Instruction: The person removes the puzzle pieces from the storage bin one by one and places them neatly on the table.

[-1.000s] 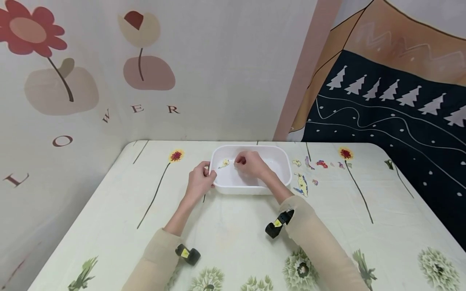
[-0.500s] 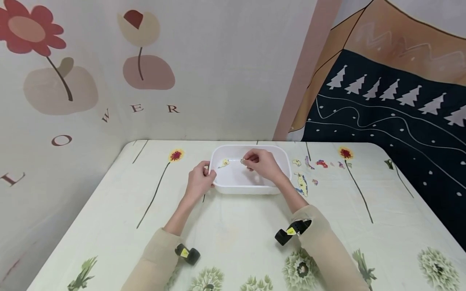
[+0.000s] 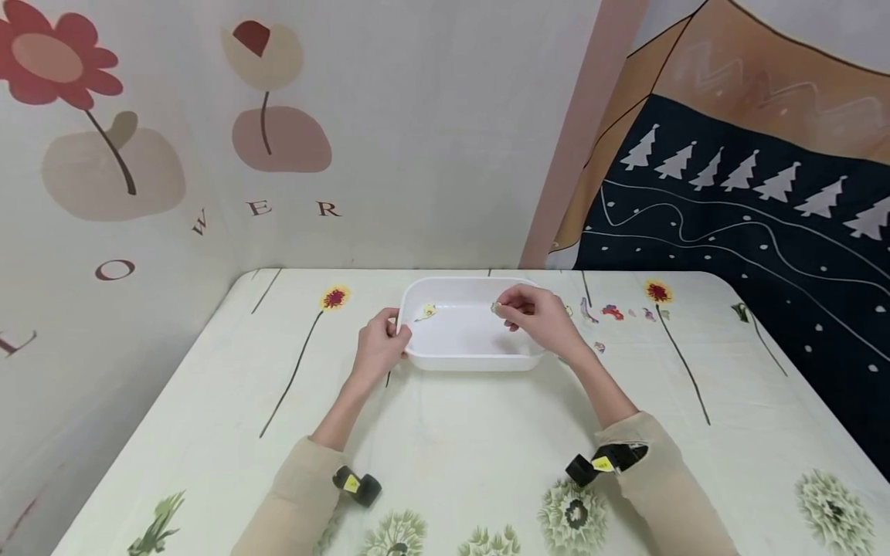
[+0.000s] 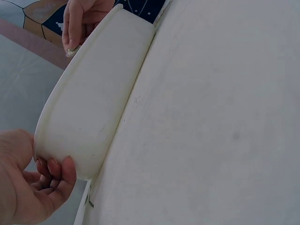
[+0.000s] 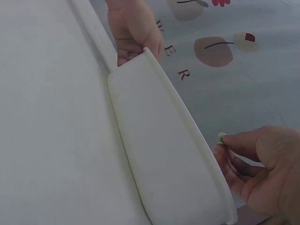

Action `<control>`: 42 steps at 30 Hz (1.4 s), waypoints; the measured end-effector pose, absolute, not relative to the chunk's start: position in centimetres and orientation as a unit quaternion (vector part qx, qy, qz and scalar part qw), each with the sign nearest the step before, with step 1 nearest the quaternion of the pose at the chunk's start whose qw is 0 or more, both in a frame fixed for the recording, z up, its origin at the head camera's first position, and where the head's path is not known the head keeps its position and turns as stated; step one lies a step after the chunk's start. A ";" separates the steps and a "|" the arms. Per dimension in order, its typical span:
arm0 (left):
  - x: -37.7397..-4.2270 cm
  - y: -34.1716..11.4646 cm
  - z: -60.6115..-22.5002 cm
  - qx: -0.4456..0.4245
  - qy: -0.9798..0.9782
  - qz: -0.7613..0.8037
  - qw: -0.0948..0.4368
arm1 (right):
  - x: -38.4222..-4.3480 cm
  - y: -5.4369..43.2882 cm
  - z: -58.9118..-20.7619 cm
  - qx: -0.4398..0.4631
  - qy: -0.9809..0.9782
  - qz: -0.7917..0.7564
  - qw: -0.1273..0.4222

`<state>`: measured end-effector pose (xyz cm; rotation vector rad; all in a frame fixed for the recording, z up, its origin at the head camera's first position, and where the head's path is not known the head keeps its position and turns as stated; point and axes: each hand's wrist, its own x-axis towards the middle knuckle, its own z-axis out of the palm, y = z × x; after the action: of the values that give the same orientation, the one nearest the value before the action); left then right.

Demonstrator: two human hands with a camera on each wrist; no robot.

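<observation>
A white plastic tub (image 3: pixel 473 362) stands near the far edge of the table. Its left end is in the grip of my left hand (image 3: pixel 381 340), thumb at the rim and fingers curled under the outer wall in the left wrist view. Between thumb and forefinger my right hand (image 3: pixel 541 318) pinches a small pale piece (image 5: pixel 221 138) with a green patch, like a cut-out sticker. That hand is over the right part of the tub, close above its rim in the right wrist view. A small yellow cut-out (image 3: pixel 426 311) lies inside the tub at the left.
Right of the tub lie several small coloured cut-outs, among them a purple one (image 3: pixel 586 310) and a red one (image 3: pixel 613 312). My right hand partly hides others there. The flower-printed tablecloth (image 3: pixel 445 432) reaches back to a printed curtain (image 3: pixel 417 154).
My right hand has moved right across the tub, away from the yellow cut-out, with the small piece between its fingertips. The left hand and the tub have stayed in place.
</observation>
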<state>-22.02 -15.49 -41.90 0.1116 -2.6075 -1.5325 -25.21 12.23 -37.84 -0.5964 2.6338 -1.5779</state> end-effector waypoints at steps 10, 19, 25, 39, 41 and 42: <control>-21.9 -15.6 -41.9 0.039 -0.862 -0.503 0.057 | -24.5 16.1 -37.4 -0.156 0.866 -0.474 -0.012; -21.9 -15.5 -41.8 0.042 -0.861 -0.504 0.056 | -24.0 19.3 -37.6 -0.134 0.885 -0.445 -0.016; -21.9 -15.4 -41.8 0.041 -0.860 -0.506 0.055 | -23.8 21.9 -38.2 -0.112 0.898 -0.426 -0.026; -21.9 -15.6 -41.7 0.042 -0.862 -0.503 0.051 | -23.7 27.2 -39.8 -0.058 0.923 -0.379 -0.004; -21.9 -15.5 -41.7 0.043 -0.862 -0.503 0.051 | -23.8 27.7 -40.0 -0.043 0.928 -0.371 0.010; -21.9 -15.5 -41.7 0.043 -0.861 -0.503 0.051 | -23.9 28.0 -40.1 -0.036 0.928 -0.370 0.017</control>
<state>-21.86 -15.53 -41.66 0.1318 -2.6221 -1.5322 -23.91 27.97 -40.10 -0.1127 2.8852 -1.1499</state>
